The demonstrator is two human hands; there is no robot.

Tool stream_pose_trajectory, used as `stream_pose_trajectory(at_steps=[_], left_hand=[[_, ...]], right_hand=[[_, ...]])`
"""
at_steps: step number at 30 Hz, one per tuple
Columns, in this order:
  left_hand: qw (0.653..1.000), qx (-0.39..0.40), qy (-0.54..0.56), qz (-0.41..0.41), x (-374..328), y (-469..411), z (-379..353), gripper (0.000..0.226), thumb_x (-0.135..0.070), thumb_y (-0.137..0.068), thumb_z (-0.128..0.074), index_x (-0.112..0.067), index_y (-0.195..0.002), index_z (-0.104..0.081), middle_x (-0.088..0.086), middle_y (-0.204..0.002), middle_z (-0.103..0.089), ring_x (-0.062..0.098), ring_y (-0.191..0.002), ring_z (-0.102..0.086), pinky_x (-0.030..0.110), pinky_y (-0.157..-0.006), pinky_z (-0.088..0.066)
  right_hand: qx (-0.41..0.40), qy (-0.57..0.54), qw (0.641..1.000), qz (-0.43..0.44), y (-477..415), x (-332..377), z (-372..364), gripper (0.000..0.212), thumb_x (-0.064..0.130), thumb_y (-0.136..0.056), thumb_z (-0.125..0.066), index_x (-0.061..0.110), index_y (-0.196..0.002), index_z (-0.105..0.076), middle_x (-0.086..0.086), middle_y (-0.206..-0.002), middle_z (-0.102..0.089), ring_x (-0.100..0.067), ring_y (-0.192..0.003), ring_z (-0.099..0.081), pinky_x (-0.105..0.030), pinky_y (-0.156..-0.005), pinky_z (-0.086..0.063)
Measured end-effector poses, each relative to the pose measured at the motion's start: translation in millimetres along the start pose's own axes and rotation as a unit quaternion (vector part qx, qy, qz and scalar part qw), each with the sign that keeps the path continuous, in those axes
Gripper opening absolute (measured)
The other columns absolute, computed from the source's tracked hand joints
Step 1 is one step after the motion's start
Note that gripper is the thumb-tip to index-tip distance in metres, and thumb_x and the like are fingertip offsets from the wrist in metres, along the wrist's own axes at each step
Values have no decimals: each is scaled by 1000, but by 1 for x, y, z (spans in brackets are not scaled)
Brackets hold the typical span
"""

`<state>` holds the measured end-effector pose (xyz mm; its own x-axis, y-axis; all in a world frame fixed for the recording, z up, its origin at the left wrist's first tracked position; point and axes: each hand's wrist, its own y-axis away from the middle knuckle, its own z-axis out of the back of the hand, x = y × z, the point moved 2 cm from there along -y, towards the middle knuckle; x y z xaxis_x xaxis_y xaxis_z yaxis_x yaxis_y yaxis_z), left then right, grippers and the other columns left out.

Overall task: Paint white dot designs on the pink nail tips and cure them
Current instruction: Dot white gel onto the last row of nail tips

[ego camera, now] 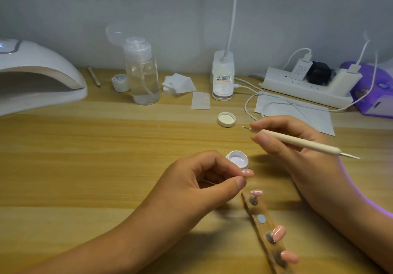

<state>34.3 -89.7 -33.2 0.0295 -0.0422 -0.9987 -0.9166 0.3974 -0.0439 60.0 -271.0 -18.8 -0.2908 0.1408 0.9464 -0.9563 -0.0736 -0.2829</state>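
Near the gel pot [237, 159], left grip [202, 185] pinches pink nail tip [247, 172] steady; right grip [287, 159] clasps dotting tool [302, 143].

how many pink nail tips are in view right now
4. One tip pinched in the left hand; three on the wooden strip: far-end tip, middle tip, nearest tip. Hands may hide others.

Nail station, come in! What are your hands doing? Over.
Left hand pinches dotted pink nail tip. Right hand holds dotting tool. Open white gel pot sits between both hands.
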Motion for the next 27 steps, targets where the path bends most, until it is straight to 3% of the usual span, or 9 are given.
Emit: stream_pose_trajectory(at_steps=[3, 10, 15, 27], left_hand=[[1000, 1, 3, 0, 0, 0, 1, 4, -16, -80, -72, -15, -84, -72, -16, -73, -71, -5, -65, -59, 8, -59, -43], [1000, 1, 1, 6, 0, 0, 0, 9, -21, -77, -71, -25, -84, -74, -15, -74, -71, -2, -66, -57, 11, -60, -44], [1000, -1, -10, 7, 1, 0, 1, 9, -24, -76, -71, -28, -83, -75, -13, -70, -68, 0, -64, -56, 13, -59, -44], [1000, 0, -7, 10, 1, 0, 1, 8, -27, -75, -71, -30, -82, -74, -11, -71, -67, 3, -67, -57, 17, -63, -46]], right_hand=[[9, 16, 1000, 19, 0, -1, -3, 14, 24, -81, -64, 19, -92, -71, 9, -90, -73, 3, -81, -63, -6, -70, -45], [20, 92, 994, 53, 3, -3, -4, 17, 35, -90, -58, 20, -86, -63, 3, -81, -66, -3, -71, -54, -8, -66, -39], [53, 134, 987, 68, 3, -5, -9, 18, 33, -90, -54, 18, -82, -60, -4, -76, -58, -21, -73, -51, -18, -66, -41], [81, 177, 977, 87, 4, -6, -11, 23, 43, -89, -52, 23, -82, -60, 4, -75, -57, -17, -70, -50, -20, -61, -41]])
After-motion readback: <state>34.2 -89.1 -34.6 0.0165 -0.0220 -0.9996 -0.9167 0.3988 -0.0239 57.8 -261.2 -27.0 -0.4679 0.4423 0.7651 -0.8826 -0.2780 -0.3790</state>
